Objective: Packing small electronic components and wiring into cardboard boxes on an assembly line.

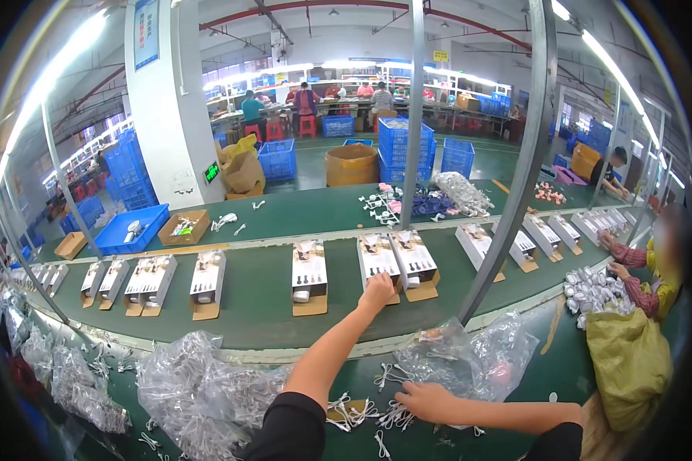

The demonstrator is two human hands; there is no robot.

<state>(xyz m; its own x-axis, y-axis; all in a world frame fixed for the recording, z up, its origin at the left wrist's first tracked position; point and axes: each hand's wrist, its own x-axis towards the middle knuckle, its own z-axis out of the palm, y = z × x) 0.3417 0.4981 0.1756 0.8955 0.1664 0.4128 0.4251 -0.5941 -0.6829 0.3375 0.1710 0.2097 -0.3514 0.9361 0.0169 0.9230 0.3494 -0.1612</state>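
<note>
My left hand (378,292) reaches over the conveyor to the open near end of a white printed box (377,255). Its fingers are curled together there, and whatever they hold is hidden. Just right of it lies another open box (414,257) with a white part showing at its mouth. Lower down, my right hand (427,402) is over the worktable with bent, closed fingers, touching a bundle of white cables (396,416). Which cable it grips, if any, cannot be made out. More coiled white cables (350,415) lie to its left, partly on a piece of cardboard.
Open boxes (309,269) line the green conveyor (254,323) both ways. Clear plastic bags (192,384) crowd the table's left, another bag (469,357) its right. A metal post (507,169) rises right of my hands. At right, a co-worker's sleeves (630,256) reach toward the conveyor.
</note>
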